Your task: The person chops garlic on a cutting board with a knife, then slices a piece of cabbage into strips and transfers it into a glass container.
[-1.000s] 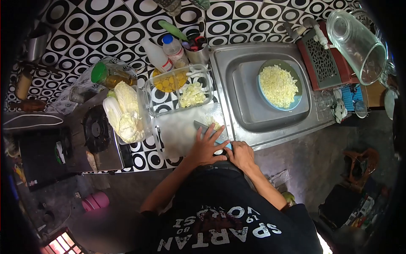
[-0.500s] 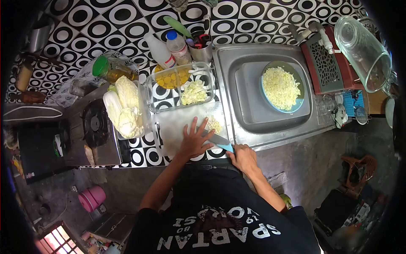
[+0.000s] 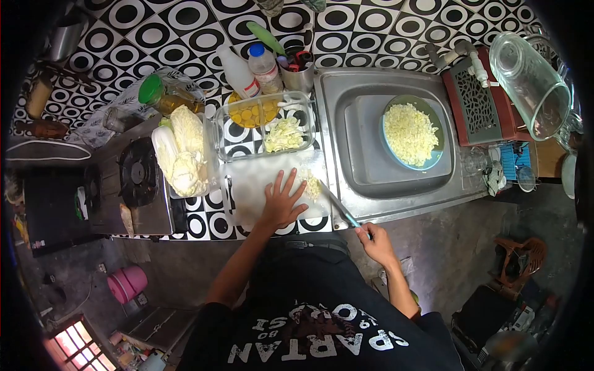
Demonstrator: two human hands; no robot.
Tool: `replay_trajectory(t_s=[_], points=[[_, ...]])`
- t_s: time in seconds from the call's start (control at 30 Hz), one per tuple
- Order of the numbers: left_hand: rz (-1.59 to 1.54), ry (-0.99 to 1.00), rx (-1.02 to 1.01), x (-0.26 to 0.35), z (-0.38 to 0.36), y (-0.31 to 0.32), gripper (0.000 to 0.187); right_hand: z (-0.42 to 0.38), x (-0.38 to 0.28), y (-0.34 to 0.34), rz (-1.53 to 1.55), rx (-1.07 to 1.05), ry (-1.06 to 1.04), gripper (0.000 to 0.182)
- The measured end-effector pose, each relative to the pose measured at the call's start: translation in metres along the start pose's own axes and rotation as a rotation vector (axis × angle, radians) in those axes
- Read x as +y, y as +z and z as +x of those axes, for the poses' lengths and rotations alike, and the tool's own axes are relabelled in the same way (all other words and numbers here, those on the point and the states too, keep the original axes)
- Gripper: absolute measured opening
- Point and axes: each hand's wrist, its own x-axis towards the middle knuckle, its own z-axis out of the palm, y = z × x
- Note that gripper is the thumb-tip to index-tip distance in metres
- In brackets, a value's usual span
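Observation:
My right hand [image 3: 375, 243] grips the handle of a knife [image 3: 340, 206], its blade pointing up and left toward the board's right side. On the pale cutting board [image 3: 247, 179], my left hand [image 3: 283, 201] rests with fingers spread, holding nothing. Small chopped pale pieces [image 3: 312, 186] lie between its fingertips and the blade tip. Behind the board, a glass container [image 3: 219, 133] with a divider has cut leaves [image 3: 284, 135] in its right compartment. A blue-rimmed bowl [image 3: 440, 156] of chopped pale vegetable [image 3: 411, 133] sits in the sink area to the right.
Whole cabbages [image 3: 187, 151] stand left of the board, beside a stove [image 3: 137, 213]. Bottles [image 3: 264, 71] and a metal utensil cup [image 3: 299, 80] are at the back. The steel sink [image 3: 328, 123] borders the board's right side; a glass jug [image 3: 529, 86] is at upper right.
My right hand has moved right and down with the knife, and the blade has turned steeper, away from my left hand. My left hand stays spread on the board.

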Motion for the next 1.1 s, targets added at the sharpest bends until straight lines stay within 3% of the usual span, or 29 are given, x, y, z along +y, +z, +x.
replay_trajectory(t_s=[0.03, 0.07, 0.13, 0.27, 0.47, 0.53, 0.6, 0.67, 0.83, 0.93, 1.07, 1.1], points=[[-0.051, 0.017, 0.036, 0.001, -0.001, -0.001, 0.056, 0.001, 0.011, 0.005, 0.232, -0.047, 0.022, 0.037], [-0.05, 0.017, 0.036, 0.003, -0.001, -0.003, 0.056, 0.002, 0.008, 0.006, 0.232, -0.047, 0.022, 0.037], [-0.042, 0.067, 0.023, 0.008, 0.0, -0.007, 0.054, 0.008, -0.002, 0.013, 0.782, -0.262, 0.289, 0.038], [-0.029, 0.085, 0.051, 0.017, 0.001, -0.008, 0.049, 0.017, -0.017, 0.027, 0.865, -0.286, 0.335, 0.037], [-0.01, 0.08, 0.182, 0.004, 0.003, -0.001, 0.033, 0.023, -0.02, 0.031, 0.749, -0.267, 0.273, 0.038], [-0.156, 0.248, 0.24, -0.005, 0.006, 0.016, 0.029, 0.024, -0.016, 0.031, 0.727, -0.257, 0.283, 0.038], [-0.138, 0.253, 0.303, 0.008, 0.015, 0.007, 0.024, 0.025, -0.015, 0.029, 0.706, -0.225, 0.289, 0.039], [-0.16, 0.131, 0.299, 0.009, 0.022, 0.008, 0.024, 0.026, -0.017, 0.025, 0.68, -0.225, 0.273, 0.039], [-0.296, 0.088, 0.611, -0.018, 0.064, -0.014, 0.011, 0.027, -0.017, 0.021, 0.691, -0.172, 0.276, 0.039], [-0.263, -0.073, 0.681, -0.047, 0.093, -0.032, 0.011, 0.025, -0.018, 0.022, 0.683, -0.165, 0.278, 0.039], [-0.265, -0.398, 0.403, -0.088, 0.119, -0.048, 0.02, 0.027, -0.015, 0.027, 0.691, -0.143, 0.236, 0.037], [-0.263, -0.395, 0.411, -0.089, 0.124, -0.049, 0.02, 0.031, -0.012, 0.025, 0.69, -0.141, 0.228, 0.037]])
